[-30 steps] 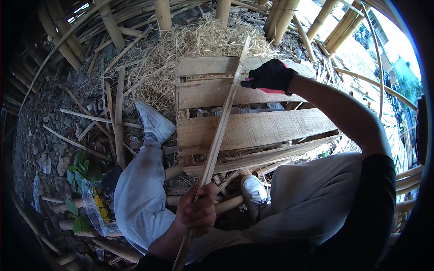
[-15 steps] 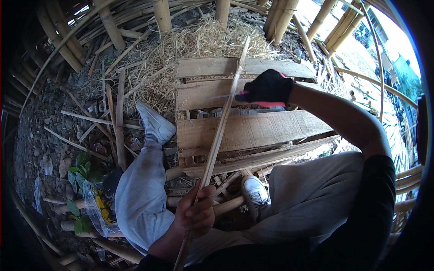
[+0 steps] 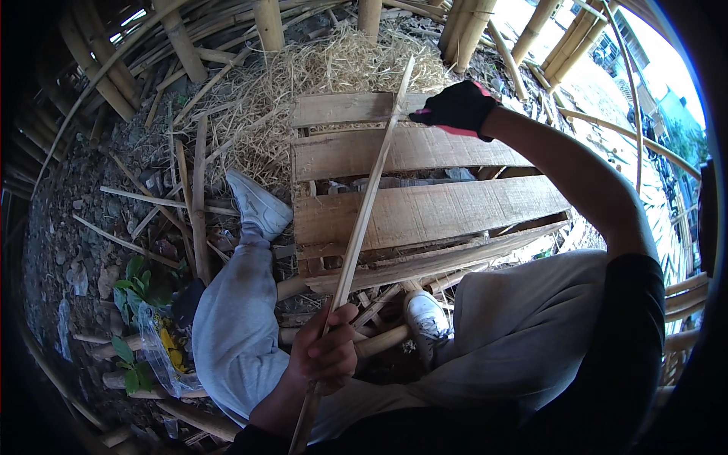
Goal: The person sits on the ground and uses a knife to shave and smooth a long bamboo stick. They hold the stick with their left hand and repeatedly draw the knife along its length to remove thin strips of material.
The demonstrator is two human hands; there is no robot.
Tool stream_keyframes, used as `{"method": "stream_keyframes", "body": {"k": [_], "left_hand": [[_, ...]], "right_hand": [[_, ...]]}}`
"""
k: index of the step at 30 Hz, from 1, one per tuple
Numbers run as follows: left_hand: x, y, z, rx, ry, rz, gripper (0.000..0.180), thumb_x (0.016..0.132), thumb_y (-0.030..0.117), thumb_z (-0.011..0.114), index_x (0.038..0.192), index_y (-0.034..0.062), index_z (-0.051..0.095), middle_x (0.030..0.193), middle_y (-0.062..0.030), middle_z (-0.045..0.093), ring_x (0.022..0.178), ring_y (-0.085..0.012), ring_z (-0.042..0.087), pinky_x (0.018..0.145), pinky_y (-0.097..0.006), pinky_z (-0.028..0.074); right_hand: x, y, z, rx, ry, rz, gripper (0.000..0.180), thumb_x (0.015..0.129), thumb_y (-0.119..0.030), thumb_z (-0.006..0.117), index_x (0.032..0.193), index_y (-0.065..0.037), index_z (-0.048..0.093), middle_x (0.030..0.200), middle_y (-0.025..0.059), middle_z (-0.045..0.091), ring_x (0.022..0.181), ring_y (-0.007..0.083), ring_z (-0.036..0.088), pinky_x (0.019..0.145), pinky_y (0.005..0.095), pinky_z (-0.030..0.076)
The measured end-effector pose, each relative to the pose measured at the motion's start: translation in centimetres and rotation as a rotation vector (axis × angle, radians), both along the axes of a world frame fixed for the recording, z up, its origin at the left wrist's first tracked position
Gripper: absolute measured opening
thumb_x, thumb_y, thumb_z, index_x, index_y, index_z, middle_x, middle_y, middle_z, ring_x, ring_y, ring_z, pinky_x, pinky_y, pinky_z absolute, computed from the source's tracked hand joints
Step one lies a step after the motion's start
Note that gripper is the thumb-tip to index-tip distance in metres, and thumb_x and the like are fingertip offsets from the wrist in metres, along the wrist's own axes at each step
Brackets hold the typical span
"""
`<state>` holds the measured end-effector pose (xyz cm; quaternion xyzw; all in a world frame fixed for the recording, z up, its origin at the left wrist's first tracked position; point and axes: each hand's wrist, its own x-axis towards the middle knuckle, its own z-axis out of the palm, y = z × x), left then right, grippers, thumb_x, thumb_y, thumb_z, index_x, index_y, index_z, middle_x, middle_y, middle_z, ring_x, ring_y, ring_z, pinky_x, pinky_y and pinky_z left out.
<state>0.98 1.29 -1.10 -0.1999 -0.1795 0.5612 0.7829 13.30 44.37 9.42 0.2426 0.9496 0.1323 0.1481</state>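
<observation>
A long, pale bamboo strip (image 3: pixel 369 201) slants across the view from low in front of me to the straw at the far side. My bare left hand (image 3: pixel 326 349) is wrapped round its lower part. My right hand (image 3: pixel 459 110), in a black and pink glove, is closed on a knife, just right of the strip's upper part. The knife is mostly hidden by the glove, and its blade hardly shows now. Under the strip's upper half stands a low wooden slatted platform (image 3: pixel 432 212), between my outstretched legs.
Bamboo shavings (image 3: pixel 326 68) are heaped behind the platform, before upright bamboo posts (image 3: pixel 269 26). Split sticks (image 3: pixel 199 197) lie on the ground at left. A clear plastic bag (image 3: pixel 163 353) with something yellow lies beside green leaves (image 3: pixel 135 280). Bamboo poles (image 3: pixel 383 341) lie below my legs.
My right hand has moved up and away from me along the strip. The knife blade, visible across the strip before, hardly shows now. My left hand has barely shifted.
</observation>
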Motion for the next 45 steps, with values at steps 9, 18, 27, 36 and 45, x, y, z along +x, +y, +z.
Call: {"method": "stream_keyframes", "body": {"k": [9, 18, 27, 36, 45], "left_hand": [[0.2, -0.1, 0.2, 0.000, 0.026, -0.005, 0.036, 0.114, 0.035, 0.026, 0.101, 0.0072, 0.044, 0.061, -0.0043, 0.052, 0.035, -0.0105, 0.048, 0.028, -0.021, 0.039], [0.2, -0.2, 0.3, -0.019, 0.031, -0.011, 0.036, 0.114, 0.035, 0.026, 0.101, 0.0072, 0.044, 0.061, -0.0040, 0.051, 0.035, -0.0108, 0.047, 0.028, -0.022, 0.039], [0.2, -0.2, 0.1, -0.028, 0.045, -0.027, 0.037, 0.114, 0.037, 0.025, 0.101, 0.0080, 0.045, 0.059, -0.0028, 0.049, 0.035, -0.0099, 0.045, 0.027, -0.022, 0.038], [0.2, -0.2, 0.4, -0.032, 0.101, -0.018, 0.036, 0.114, 0.035, 0.026, 0.100, 0.0072, 0.044, 0.059, -0.0028, 0.049, 0.034, -0.0093, 0.045, 0.026, -0.021, 0.036], [0.2, -0.2, 0.4, -0.055, 0.145, -0.020, 0.038, 0.114, 0.032, 0.022, 0.098, 0.0054, 0.045, 0.056, -0.0033, 0.050, 0.032, -0.0093, 0.045, 0.026, -0.021, 0.037]], "right_hand": [[-0.1, -1.6, -0.7, 0.069, 0.002, -0.125, 0.066, 0.101, -0.069, 0.036, 0.087, -0.019, 0.077, 0.082, 0.0077, 0.074, 0.083, 0.0260, 0.072, 0.077, 0.0393, 0.056], [-0.8, -2.2, -1.4, -0.012, 0.055, -0.079, 0.066, 0.100, -0.072, 0.035, 0.095, -0.020, 0.076, 0.090, 0.0076, 0.074, 0.083, 0.0297, 0.071, 0.080, 0.0389, 0.055], [-0.8, -0.5, -1.6, 0.148, 0.077, -0.073, 0.063, 0.098, -0.072, 0.041, 0.086, -0.021, 0.075, 0.075, 0.0051, 0.072, 0.069, 0.0261, 0.070, 0.067, 0.0395, 0.057], [-1.3, -0.8, 0.5, 0.195, -0.011, 0.043, 0.062, 0.101, -0.068, 0.038, 0.091, -0.019, 0.074, 0.075, 0.0038, 0.070, 0.069, 0.0245, 0.069, 0.065, 0.0386, 0.054], [0.1, -1.8, -0.4, 0.011, -0.053, -0.094, 0.064, 0.103, -0.067, 0.034, 0.105, -0.016, 0.073, 0.084, 0.0103, 0.072, 0.080, 0.0295, 0.071, 0.076, 0.0407, 0.056]]}}
